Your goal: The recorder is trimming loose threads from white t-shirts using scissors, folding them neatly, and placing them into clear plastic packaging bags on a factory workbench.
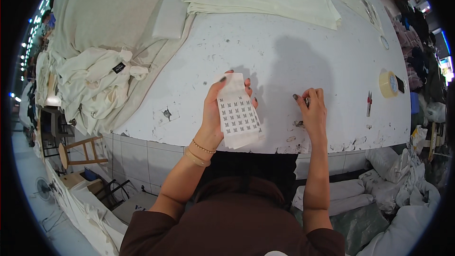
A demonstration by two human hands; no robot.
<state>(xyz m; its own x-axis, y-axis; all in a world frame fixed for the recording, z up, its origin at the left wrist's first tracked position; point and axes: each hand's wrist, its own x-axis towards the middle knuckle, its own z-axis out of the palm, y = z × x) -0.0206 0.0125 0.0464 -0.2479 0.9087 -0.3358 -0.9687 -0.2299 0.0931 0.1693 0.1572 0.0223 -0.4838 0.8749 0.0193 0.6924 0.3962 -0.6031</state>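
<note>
1. Left grip (212,106): closed round a thin stack of white sheets (237,116), thumb near the left edge, fingertips curling past the right one. I'd pinch the blank upper margin lightly; a tight squeeze would likely buckle the paper.
2. Sheets: in front of the body at the near side of the bench (208,59), rows of small dark motifs facing up. Lower right corners fan apart. From my remote seat I can't tell whether the bottom edge touches the bench. Squaring the stack first should make separating one sheet easier.
3. Right grip (314,114): off to the right, fingers curled, thumb toward them. Something dark shows there; I can't tell whether it's held, nor how far the fingers are parted. I'd approach a loose corner with fingertips only.
4. Farther right: red-handled snips (369,103), then a roll of yellowish tape (388,84). Both well clear of my working patch.
5. Outer left: rumpled cream garments (95,85). I'd lay nothing small near those folds; easily lost.
</note>
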